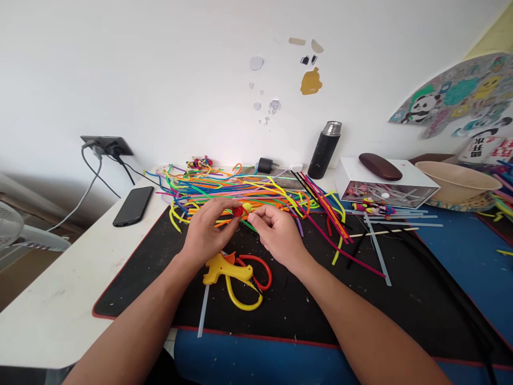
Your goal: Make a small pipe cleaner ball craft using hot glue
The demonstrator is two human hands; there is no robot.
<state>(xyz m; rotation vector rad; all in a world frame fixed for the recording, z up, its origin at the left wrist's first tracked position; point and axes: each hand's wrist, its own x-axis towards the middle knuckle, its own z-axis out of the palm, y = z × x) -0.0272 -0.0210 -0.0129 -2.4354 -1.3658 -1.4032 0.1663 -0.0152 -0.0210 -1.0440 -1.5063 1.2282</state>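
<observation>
My left hand (208, 227) pinches a small red and yellow pipe-cleaner piece (247, 207) between thumb and fingers. On its other side my right hand (279, 234) is closed, thumb against index finger, on a thin red end of the same piece. Both hands are held above the black mat, in front of a wide pile of coloured pipe cleaners (224, 187). Below them lie a yellow glue gun (220, 270) with a clear glue stick (203, 310) and scissors (244, 306) with yellow and red handles. The fingers partly hide the piece.
A phone (133, 206) lies at left on the white table. Behind the pile stand a black flask (325, 149) and a white box (348, 171) bearing a brown case (380, 166). Glue sticks (404, 223), a small colourful figure (372, 207) and a beige basket (457, 182) are at right.
</observation>
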